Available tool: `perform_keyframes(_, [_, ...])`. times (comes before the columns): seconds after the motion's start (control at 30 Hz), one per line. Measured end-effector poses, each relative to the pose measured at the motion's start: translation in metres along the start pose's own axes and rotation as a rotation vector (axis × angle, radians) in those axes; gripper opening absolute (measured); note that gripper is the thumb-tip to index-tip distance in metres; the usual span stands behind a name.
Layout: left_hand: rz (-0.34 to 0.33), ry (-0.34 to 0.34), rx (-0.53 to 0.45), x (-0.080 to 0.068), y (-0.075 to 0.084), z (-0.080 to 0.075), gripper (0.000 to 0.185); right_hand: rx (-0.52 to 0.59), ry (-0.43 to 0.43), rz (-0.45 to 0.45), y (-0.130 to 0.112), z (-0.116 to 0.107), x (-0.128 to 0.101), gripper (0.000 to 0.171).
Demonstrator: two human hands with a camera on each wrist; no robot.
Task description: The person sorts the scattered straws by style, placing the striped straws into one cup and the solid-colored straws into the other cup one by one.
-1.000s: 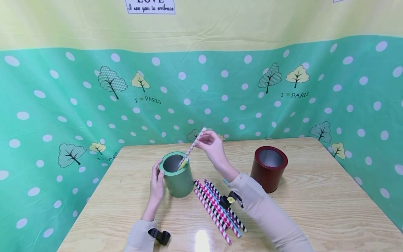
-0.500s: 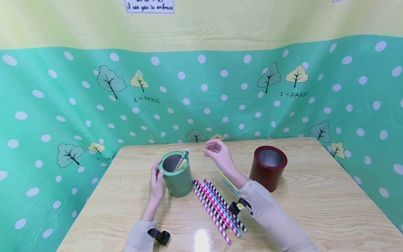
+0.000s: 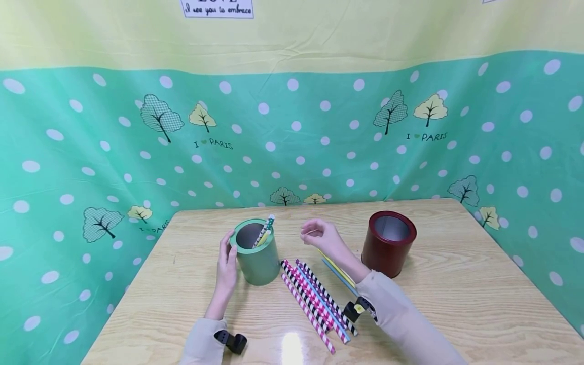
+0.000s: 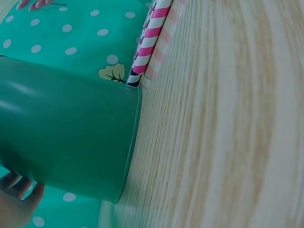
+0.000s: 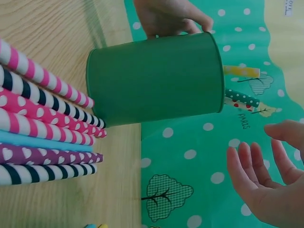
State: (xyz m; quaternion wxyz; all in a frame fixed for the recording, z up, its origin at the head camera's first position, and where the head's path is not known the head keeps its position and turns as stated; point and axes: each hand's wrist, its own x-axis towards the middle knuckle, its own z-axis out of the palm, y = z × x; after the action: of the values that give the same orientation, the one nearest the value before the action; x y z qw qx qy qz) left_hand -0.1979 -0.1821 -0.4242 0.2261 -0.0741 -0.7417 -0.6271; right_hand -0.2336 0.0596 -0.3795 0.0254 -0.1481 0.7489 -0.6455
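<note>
The left hand (image 3: pixel 226 266) holds the side of a green can (image 3: pixel 259 266), its fingers and thumb at the rim. Upright on the table, the can has a yellow paper straw (image 5: pixel 242 71), a green dotted one (image 5: pixel 242 98) and a white one with red spots (image 5: pixel 232 103) sticking out of its mouth. To the can's right, the right hand (image 3: pixel 325 238) is in the air with loosely bent fingers and nothing between them. Below it on the table lies a bundle of patterned paper straws (image 3: pixel 315 301), striped, hearted and plain blue, near the can's base.
A dark red can (image 3: pixel 388 248) stands at the right, with no straws showing in its mouth. Between it and the bundle lie a yellow straw (image 3: pixel 344 274) and a blue straw (image 3: pixel 336 274), partly under the right forearm. A polka-dot cloth (image 3: pixel 292 137) hangs behind the table.
The right hand has let go of the white spotted straw, which now leans inside the green can. It then drew back rightward and lower. The left hand stayed on the can.
</note>
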Motion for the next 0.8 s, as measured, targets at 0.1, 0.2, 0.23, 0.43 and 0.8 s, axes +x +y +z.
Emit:
perform_keyframes(0.1, [0.000, 0.000, 0.005, 0.000, 0.000, 0.000, 0.040, -0.047, -0.052, 0.005, 0.006, -0.002, -0.003, 0.028])
perform_keyframes(0.2, [0.000, -0.001, 0.011, 0.000, 0.001, 0.000, 0.040, -0.100, -0.102, -0.003, 0.012, -0.004, -0.005, 0.028])
perform_keyframes(0.23, [-0.001, -0.002, 0.011, 0.000, 0.001, 0.000, 0.040, -0.122, -0.118, -0.010, 0.014, -0.004, -0.006, 0.028])
perform_keyframes(0.43, [-0.009, -0.006, 0.012, 0.000, 0.001, 0.000, 0.040, -0.234, -0.202, -0.031, 0.024, -0.007, -0.010, 0.025])
perform_keyframes(0.8, [0.007, -0.004, -0.012, 0.004, -0.028, -0.004, 0.040, -0.306, -0.303, 0.012, 0.042, -0.014, -0.017, 0.024])
